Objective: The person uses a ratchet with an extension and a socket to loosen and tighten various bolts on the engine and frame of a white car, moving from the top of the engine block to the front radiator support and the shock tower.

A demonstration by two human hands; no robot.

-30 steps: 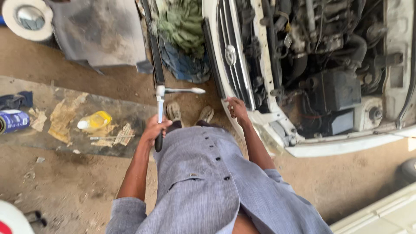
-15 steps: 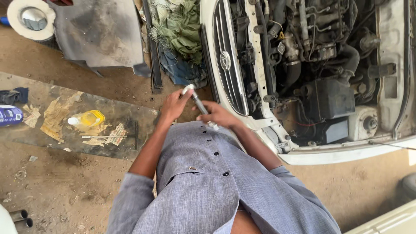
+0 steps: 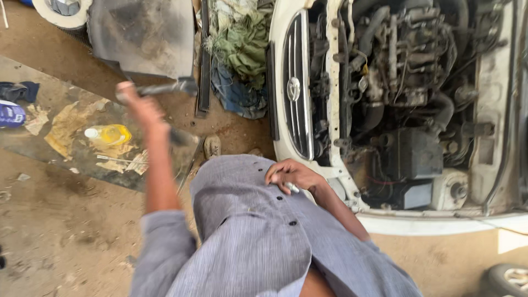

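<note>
the car's open engine bay (image 3: 407, 110) fills the right, a heap of rags (image 3: 239, 55) lies just left of its grille (image 3: 294, 91), and a bottle (image 3: 110, 133) rests on the mat (image 3: 33, 88) far left.

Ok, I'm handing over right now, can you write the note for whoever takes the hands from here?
Left hand: raised out to the side, closed on a long dark tool, blurred.
Right hand: against the shirt front, holding a small silvery piece.
Things: the open engine bay is ahead to the right; a yellow bottle lies on the ground to the left, and rags are piled by the grille.
Done and left: neither hand is in the engine bay; progress cannot be told from this view.
</note>
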